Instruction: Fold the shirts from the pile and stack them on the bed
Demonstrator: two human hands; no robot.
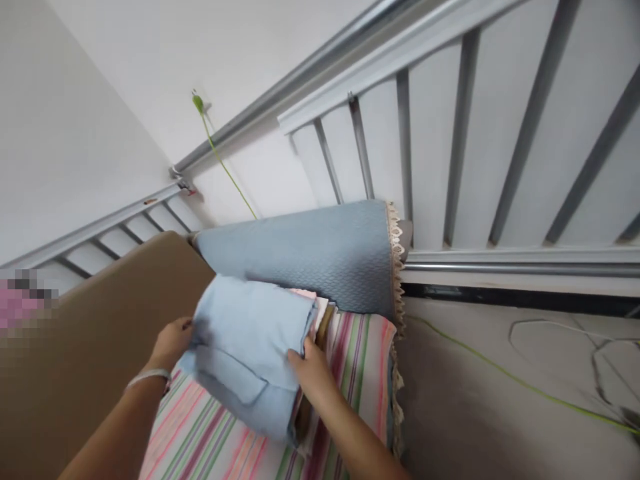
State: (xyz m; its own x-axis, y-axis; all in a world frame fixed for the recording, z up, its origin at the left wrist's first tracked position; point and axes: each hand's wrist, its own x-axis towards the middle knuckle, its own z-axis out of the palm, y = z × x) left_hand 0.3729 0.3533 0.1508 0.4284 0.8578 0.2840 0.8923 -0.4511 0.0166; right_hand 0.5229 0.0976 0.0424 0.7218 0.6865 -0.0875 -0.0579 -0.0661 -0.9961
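A folded light blue piece of clothing (250, 327) lies between my two hands, with a flap or pocket-like patch on its lower part. My left hand (173, 343), a pale band on its wrist, grips the left edge with curled fingers. At the right edge, my right hand (311, 367) pinches it, thumb on top. Pink, white and brown folded cloths (326, 323) show under its right side, so it rests on or just above a stack; the exact contact is hidden. Below is a striped cloth (357, 360) in pink, green and white.
A blue quilted sofa backrest (300, 247) with lace trim stands behind the stack. To the left rises a brown padded panel (115, 313). Metal railings (465, 133) line the wall. A green cord (220, 160) hangs there, and cables (500, 370) cross the floor at right.
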